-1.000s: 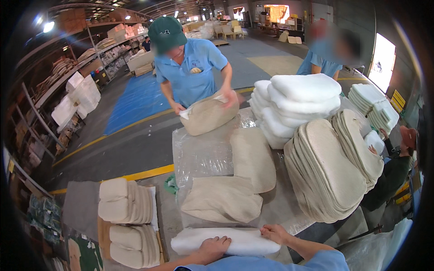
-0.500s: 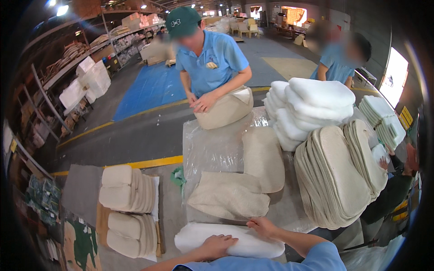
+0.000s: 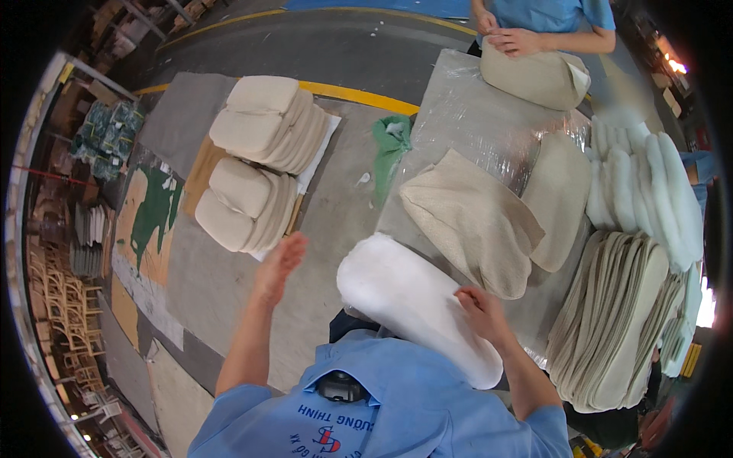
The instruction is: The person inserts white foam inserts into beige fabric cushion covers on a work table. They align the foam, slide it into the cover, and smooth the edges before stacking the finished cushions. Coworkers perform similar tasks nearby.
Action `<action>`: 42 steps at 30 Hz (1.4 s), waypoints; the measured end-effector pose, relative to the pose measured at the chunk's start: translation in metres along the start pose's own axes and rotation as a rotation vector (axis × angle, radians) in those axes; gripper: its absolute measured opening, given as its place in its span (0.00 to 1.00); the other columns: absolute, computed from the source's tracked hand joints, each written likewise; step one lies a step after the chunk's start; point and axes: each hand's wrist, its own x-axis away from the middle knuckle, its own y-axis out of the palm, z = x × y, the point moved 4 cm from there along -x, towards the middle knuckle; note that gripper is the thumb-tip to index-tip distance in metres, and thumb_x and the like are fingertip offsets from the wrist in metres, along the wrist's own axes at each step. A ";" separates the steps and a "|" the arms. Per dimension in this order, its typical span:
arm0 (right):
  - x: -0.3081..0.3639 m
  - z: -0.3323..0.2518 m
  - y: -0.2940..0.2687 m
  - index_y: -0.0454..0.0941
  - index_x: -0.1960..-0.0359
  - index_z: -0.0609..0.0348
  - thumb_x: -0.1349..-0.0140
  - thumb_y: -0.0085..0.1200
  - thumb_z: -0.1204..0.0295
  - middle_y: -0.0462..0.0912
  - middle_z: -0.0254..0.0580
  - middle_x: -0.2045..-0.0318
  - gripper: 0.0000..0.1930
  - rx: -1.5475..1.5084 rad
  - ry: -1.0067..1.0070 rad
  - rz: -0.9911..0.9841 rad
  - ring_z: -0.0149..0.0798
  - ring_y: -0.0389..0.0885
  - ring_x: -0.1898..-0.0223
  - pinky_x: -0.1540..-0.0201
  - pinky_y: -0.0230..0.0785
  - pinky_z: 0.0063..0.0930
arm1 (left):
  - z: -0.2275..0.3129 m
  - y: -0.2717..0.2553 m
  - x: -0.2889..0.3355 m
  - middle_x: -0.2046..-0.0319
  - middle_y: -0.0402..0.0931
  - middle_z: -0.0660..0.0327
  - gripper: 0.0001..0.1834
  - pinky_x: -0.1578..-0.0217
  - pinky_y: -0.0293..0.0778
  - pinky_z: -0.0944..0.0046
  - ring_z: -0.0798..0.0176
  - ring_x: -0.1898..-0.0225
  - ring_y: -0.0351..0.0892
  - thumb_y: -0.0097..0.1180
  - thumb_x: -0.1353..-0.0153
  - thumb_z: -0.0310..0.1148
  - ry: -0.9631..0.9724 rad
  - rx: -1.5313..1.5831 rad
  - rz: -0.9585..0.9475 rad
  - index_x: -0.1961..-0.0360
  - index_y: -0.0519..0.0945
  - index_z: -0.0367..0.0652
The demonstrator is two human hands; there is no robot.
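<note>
A thick white padding cushion (image 3: 405,294) lies slantwise between my body and the table's near edge. My right hand (image 3: 484,311) is against its upper right side with the fingers curled in; whatever they hold, if anything, is hidden. Off to the left, my left hand (image 3: 282,267) is raised over the floor, fingers stretched out, touching nothing. Just beyond the padding, a crumpled beige fabric cushion cover (image 3: 473,217) lies on the plastic-wrapped table (image 3: 435,114). A second, flatter beige cover (image 3: 561,198) lies to its right, partly beneath it.
Across the table a co-worker's hands (image 3: 515,40) rest on a filled beige cushion (image 3: 542,80). White padding (image 3: 649,179) and beige covers (image 3: 611,320) are piled at right. Stacked beige cushions (image 3: 263,114) stand on the floor at left, near a green bag (image 3: 391,145).
My view has swung down and left. My left hand has come off the white padding and moved out to the left, opening. The padding now lies more slanted; my right hand stays by it.
</note>
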 end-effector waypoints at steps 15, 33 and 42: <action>-0.093 -0.060 0.081 0.84 0.51 0.51 0.26 0.57 0.59 0.89 0.53 0.67 0.12 0.221 -0.151 -0.027 0.58 0.89 0.62 0.57 0.78 0.49 | -0.033 0.152 -0.079 0.20 0.62 0.59 0.42 0.20 0.48 0.59 0.59 0.20 0.59 0.34 0.19 0.64 -0.022 -0.728 -0.780 0.19 0.63 0.42; -0.187 -0.073 0.116 0.83 0.49 0.58 0.24 0.49 0.53 0.88 0.61 0.56 0.21 0.517 -0.200 -0.230 0.64 0.86 0.51 0.46 0.76 0.56 | -0.046 0.123 -0.077 0.19 0.56 0.53 0.55 0.28 0.64 0.62 0.60 0.27 0.66 0.63 0.34 0.30 -0.358 -0.199 -0.712 0.13 0.43 0.45; -0.170 -0.059 0.080 0.85 0.51 0.57 0.25 0.49 0.57 0.88 0.60 0.55 0.18 0.462 -0.153 -0.216 0.63 0.86 0.51 0.47 0.76 0.56 | -0.049 0.126 -0.081 0.21 0.58 0.54 0.54 0.32 0.68 0.66 0.64 0.29 0.68 0.61 0.34 0.26 -0.400 -0.199 -0.733 0.13 0.43 0.52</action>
